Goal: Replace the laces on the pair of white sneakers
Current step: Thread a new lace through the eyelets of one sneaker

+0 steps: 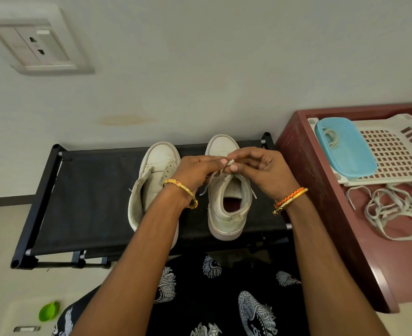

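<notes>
Two white high-top sneakers stand side by side on a black fabric rack (83,197), toes toward the wall. The left sneaker (155,175) has bare eyelets and no lace. Above the right sneaker (229,204) both hands meet over its tongue. My left hand (195,173) and my right hand (260,170) each pinch the white lace (231,162) where it bunches between the fingertips. Lace ends hang down on both sides of that shoe's opening.
A dark red table (321,190) stands to the right, against the rack. On it lie a white perforated tray (394,154), a blue container (345,151) holding a coiled lace, and a loose pile of white laces (394,209). A green object (48,311) sits low left.
</notes>
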`<act>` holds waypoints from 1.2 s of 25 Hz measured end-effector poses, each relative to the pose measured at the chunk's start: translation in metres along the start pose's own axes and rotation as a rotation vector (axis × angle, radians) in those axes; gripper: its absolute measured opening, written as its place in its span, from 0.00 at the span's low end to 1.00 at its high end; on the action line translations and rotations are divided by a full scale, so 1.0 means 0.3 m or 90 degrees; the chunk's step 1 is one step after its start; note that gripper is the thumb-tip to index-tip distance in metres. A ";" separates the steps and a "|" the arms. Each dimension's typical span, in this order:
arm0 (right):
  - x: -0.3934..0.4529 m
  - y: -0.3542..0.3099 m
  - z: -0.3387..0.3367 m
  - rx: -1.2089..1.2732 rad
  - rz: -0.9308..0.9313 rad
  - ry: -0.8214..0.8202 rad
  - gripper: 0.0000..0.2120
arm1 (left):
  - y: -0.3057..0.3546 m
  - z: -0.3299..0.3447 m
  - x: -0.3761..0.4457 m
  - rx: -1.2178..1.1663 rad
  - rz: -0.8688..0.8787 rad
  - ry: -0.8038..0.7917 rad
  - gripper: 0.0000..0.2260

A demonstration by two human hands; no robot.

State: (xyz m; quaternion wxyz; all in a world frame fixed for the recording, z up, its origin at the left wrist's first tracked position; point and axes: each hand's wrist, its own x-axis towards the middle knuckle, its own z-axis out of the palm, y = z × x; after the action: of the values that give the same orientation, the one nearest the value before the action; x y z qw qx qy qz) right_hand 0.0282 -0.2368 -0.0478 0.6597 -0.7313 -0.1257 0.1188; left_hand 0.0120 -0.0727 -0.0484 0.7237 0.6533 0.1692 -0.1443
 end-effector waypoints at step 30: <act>0.031 0.008 0.050 0.046 0.227 0.174 0.06 | -0.012 -0.007 -0.001 0.830 0.624 0.125 0.12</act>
State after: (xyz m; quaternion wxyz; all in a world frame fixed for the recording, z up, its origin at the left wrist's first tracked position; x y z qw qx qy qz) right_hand 0.0319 -0.2199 -0.0516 0.6650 -0.7272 0.1002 0.1377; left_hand 0.0101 -0.0709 -0.0518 0.1616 0.9520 -0.1909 0.1767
